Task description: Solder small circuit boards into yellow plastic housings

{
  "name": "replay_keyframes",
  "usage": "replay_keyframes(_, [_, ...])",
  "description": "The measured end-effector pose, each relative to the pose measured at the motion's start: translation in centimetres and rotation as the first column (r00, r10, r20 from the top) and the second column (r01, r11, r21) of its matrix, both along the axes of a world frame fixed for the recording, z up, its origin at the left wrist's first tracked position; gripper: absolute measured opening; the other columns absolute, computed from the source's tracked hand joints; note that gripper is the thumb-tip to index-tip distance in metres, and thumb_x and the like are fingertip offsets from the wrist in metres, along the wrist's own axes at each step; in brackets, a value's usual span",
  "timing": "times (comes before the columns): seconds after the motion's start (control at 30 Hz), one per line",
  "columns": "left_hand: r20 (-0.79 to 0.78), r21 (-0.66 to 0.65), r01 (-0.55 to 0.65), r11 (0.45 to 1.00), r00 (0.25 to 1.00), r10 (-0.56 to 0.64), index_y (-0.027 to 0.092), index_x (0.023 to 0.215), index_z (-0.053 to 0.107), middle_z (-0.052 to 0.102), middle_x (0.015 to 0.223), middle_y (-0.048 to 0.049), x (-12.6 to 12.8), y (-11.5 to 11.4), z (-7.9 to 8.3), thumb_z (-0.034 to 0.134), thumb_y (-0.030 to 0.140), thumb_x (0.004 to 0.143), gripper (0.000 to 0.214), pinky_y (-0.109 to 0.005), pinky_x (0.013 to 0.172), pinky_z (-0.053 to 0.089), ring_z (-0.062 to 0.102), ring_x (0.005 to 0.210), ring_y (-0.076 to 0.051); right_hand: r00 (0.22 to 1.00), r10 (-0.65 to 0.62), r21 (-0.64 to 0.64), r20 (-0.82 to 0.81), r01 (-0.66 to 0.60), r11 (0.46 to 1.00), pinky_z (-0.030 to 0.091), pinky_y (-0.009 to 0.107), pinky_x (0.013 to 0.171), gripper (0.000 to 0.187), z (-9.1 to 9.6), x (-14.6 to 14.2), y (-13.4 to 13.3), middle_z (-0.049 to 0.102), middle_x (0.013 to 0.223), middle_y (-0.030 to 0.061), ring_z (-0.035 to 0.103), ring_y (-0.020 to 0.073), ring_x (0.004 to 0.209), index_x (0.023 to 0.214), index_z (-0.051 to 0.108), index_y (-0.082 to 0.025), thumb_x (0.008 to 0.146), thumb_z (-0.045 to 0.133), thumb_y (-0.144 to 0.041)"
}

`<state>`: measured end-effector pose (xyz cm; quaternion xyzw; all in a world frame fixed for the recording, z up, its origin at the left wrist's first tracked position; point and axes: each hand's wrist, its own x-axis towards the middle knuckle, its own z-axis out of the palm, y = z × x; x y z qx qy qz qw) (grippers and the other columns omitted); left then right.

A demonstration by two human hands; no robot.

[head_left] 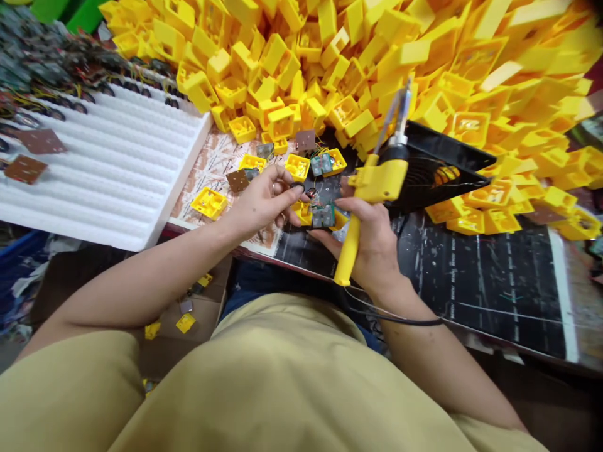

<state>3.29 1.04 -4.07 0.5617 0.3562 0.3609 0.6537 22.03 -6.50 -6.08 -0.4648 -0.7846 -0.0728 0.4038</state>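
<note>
My right hand (pixel 377 245) is wrapped round the yellow handle of a soldering gun (pixel 382 179), its metal tip pointing up and away from me. My left hand (pixel 271 198) pinches a small round black part (pixel 298 186) between thumb and fingers. Just below it, a yellow plastic housing (pixel 304 215) carries a green circuit board (pixel 323 215), and the fingers of both hands are close around it. Further back lie a second housing with a board (pixel 321 165) and wires, and an open yellow housing (pixel 298 167).
A big heap of yellow housings (pixel 282 63) covers the back. At left, a ridged white foam tray (pixel 94 176) bears wired boards and brown boards (pixel 26 169). A black bracket-like stand (pixel 433 166) is right of the gun. One housing (pixel 209 203) lies left of my left hand.
</note>
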Motion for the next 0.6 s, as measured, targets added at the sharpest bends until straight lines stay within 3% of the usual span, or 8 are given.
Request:
replay_keyframes(0.07, [-0.018, 0.044, -0.005, 0.999, 1.000, 0.006, 0.020, 0.088, 0.037, 0.065, 0.073, 0.0037, 0.0, 0.0, -0.2, 0.071, 0.041, 0.076, 0.041, -0.013, 0.036, 0.041, 0.066, 0.051, -0.010, 0.995, 0.083, -0.019, 0.059, -0.082, 0.996, 0.052, 0.044, 0.095, 0.042, 0.4, 0.2, 0.9, 0.067, 0.103, 0.0039, 0.067, 0.0218, 0.096, 0.122, 0.049, -0.025, 0.084, 0.068, -0.022])
replay_keyframes(0.13, [-0.036, 0.081, -0.017, 0.997, 0.999, 0.020, 0.020, 0.087, 0.038, 0.063, 0.070, 0.0043, 0.0, -0.2, -0.3, 0.071, 0.040, 0.077, 0.039, -0.013, 0.040, 0.043, 0.068, 0.058, -0.011, 0.992, 0.122, -0.036, 0.018, -0.121, 0.992, 0.054, 0.039, 0.093, 0.036, 0.9, 0.6, 1.3, 0.068, 0.105, 0.0018, 0.068, 0.0190, 0.094, 0.120, 0.051, -0.027, 0.087, 0.063, -0.018])
replay_keyframes(0.27, [-0.010, 0.205, -0.039, 0.978, 0.999, 0.042, 0.019, 0.086, 0.040, 0.060, 0.078, 0.0029, 0.0, -0.8, -0.5, 0.068, 0.032, 0.080, 0.031, -0.014, 0.048, 0.048, 0.071, 0.071, -0.012, 0.987, 0.067, -0.072, -0.144, -0.078, 0.994, 0.059, 0.028, 0.071, 0.043, 2.4, 1.3, 1.0, 0.066, 0.116, 0.0043, 0.069, 0.0147, 0.084, 0.125, 0.044, -0.026, 0.087, 0.064, -0.021])
replay_keyframes(0.37, [-0.002, 0.222, -0.042, 0.974, 0.999, 0.043, 0.018, 0.087, 0.040, 0.057, 0.080, 0.0027, 0.0, -1.0, -0.6, 0.066, 0.030, 0.082, 0.028, -0.015, 0.053, 0.050, 0.072, 0.076, -0.013, 0.988, 0.132, -0.110, -0.082, -0.141, 0.984, 0.058, 0.035, 0.083, 0.047, 2.9, 1.5, 0.4, 0.066, 0.116, 0.0056, 0.068, 0.0194, 0.097, 0.123, 0.046, -0.026, 0.083, 0.070, -0.024])
replay_keyframes(0.5, [0.022, 0.158, -0.032, 0.987, 0.999, 0.029, 0.019, 0.088, 0.039, 0.057, 0.080, 0.0031, 0.0, -0.4, -0.8, 0.068, 0.033, 0.081, 0.032, -0.019, 0.057, 0.054, 0.071, 0.072, -0.013, 0.959, 0.256, -0.118, 0.118, -0.243, 0.963, 0.048, 0.047, 0.100, 0.038, 1.8, 1.3, 0.3, 0.068, 0.111, 0.0039, 0.066, 0.0215, 0.103, 0.117, 0.051, -0.025, 0.084, 0.069, -0.018])
replay_keyframes(0.6, [0.031, 0.173, -0.028, 0.984, 0.999, 0.023, 0.019, 0.087, 0.040, 0.056, 0.079, 0.0035, -0.1, -0.2, -1.0, 0.069, 0.035, 0.080, 0.034, -0.020, 0.057, 0.054, 0.070, 0.071, -0.013, 0.970, 0.238, -0.072, 0.056, -0.234, 0.970, 0.050, 0.044, 0.099, 0.033, 0.5, 1.1, 0.7, 0.071, 0.104, 0.0000, 0.068, 0.0192, 0.095, 0.110, 0.056, -0.027, 0.082, 0.069, -0.015])
